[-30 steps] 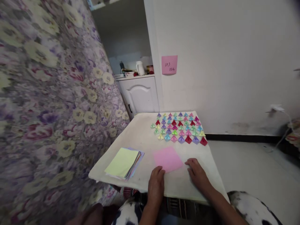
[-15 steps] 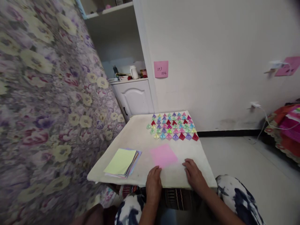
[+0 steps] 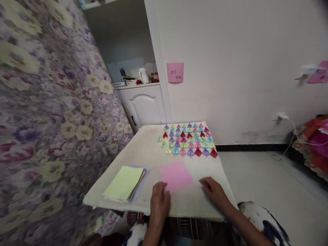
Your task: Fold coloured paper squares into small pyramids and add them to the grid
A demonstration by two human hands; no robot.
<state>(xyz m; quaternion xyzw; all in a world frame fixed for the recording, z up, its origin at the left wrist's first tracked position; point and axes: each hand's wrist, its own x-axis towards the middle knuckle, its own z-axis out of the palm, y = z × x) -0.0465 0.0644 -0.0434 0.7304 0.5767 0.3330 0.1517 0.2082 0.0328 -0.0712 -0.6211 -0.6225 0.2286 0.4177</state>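
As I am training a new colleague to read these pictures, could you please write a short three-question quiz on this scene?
1. True or false: the right hand is apart from the pink sheet.
2. What lies beyond that sheet, toward the far edge of the table?
A) a pair of scissors
B) rows of small folded pieces
C) a drinking cup
3. Which hand is nearer to the paper stack?

Key:
1. True; it lies to the right of the sheet, with bare table between.
2. B
3. The left hand.
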